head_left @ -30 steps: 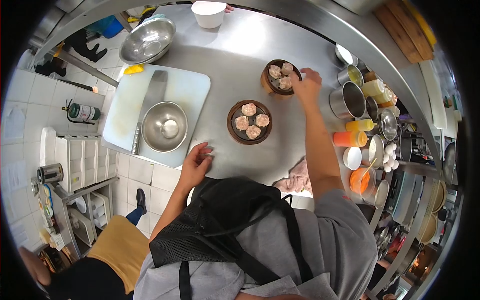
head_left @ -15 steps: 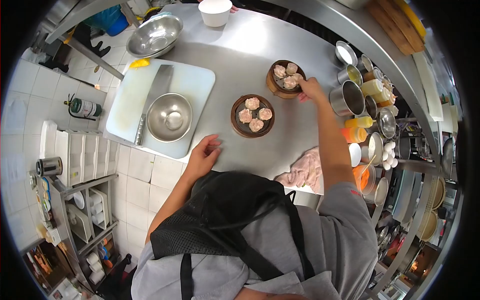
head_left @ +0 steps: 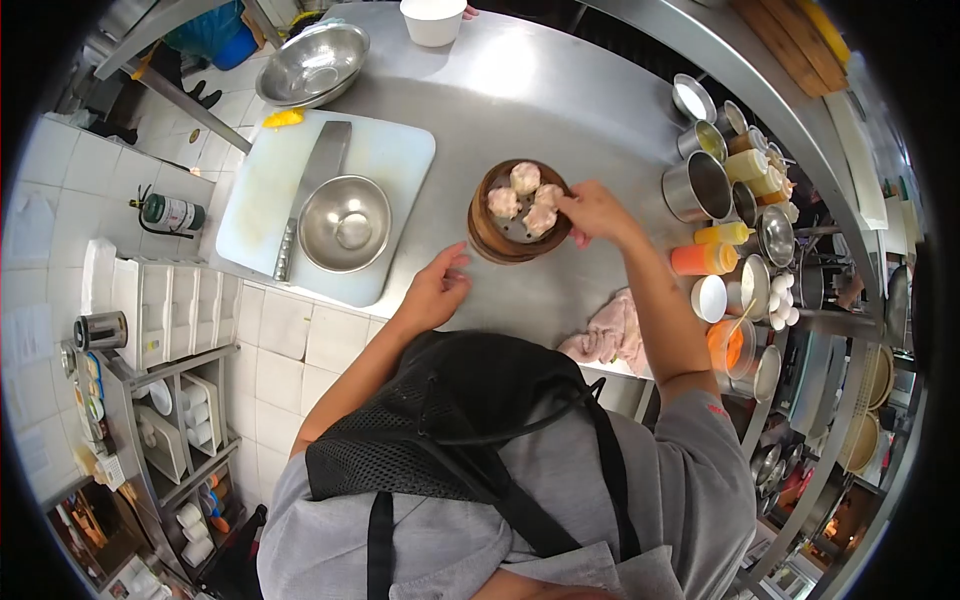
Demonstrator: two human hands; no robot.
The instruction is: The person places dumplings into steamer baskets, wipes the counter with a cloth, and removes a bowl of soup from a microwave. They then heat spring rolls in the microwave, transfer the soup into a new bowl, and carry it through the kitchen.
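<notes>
My right hand [head_left: 594, 214] grips the right rim of a small bamboo steamer basket [head_left: 492, 232] that holds three pink dumplings [head_left: 525, 178]. That basket sits stacked on top of a second bamboo basket, whose rim shows just under it. My left hand [head_left: 437, 287] hovers open over the steel counter [head_left: 520, 90], a short way below and left of the stack, touching nothing I can see.
A white cutting board [head_left: 390, 160] with a cleaver [head_left: 312, 190] and a steel bowl [head_left: 345, 224] lies to the left. Metal pots [head_left: 697, 186], squeeze bottles [head_left: 703, 259], eggs [head_left: 780, 305] and small bowls crowd the right edge. A pink cloth [head_left: 610, 338] lies at the counter's near edge. A white bowl [head_left: 433, 20] stands far back.
My right hand carried the far dumpling basket leftward and nearer, setting it on top of the other basket. My left hand rose slightly toward the stack.
</notes>
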